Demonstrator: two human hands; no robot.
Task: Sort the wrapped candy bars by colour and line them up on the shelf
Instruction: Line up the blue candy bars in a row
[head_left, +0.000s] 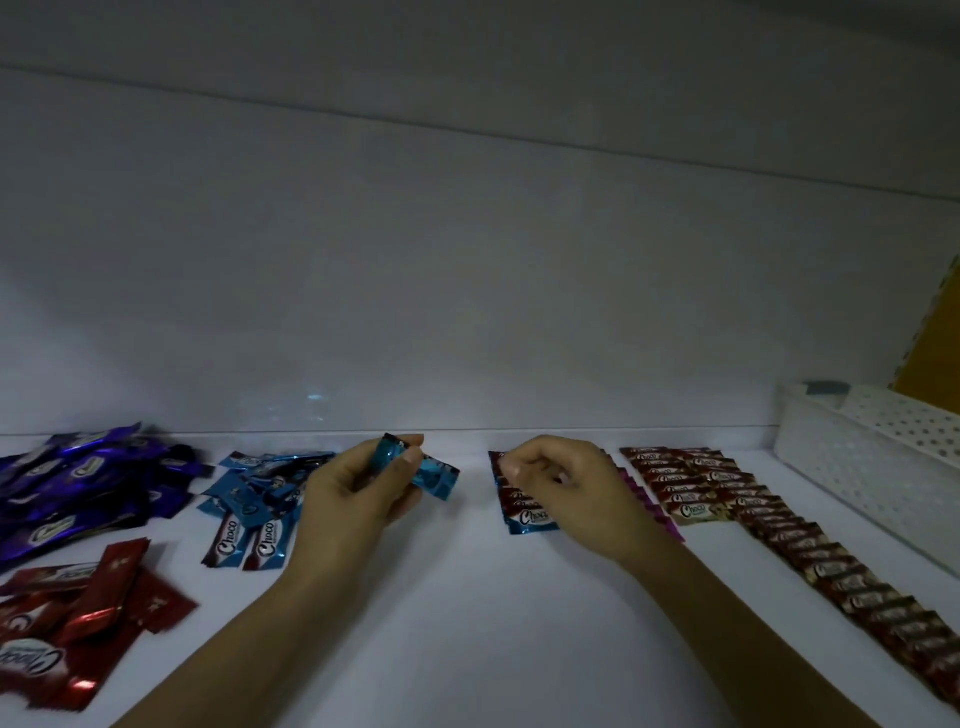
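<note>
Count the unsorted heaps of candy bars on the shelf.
3: purple heap far left at the back, blue heap just left of the left hand, red heap near left, partly cut off by the frame.

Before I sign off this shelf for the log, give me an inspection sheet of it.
Surface: white shelf, dimly lit.
Job's things: purple pile, blue pile and red pile loose at left; blue row and brown rows lined up at right.
Clutter: white basket at right.
Grippers: left hand holds a blue bar; right hand pinches the blue row.
Cables: nothing seen.
Surroundings: white wall behind; yellow board far right.
</note>
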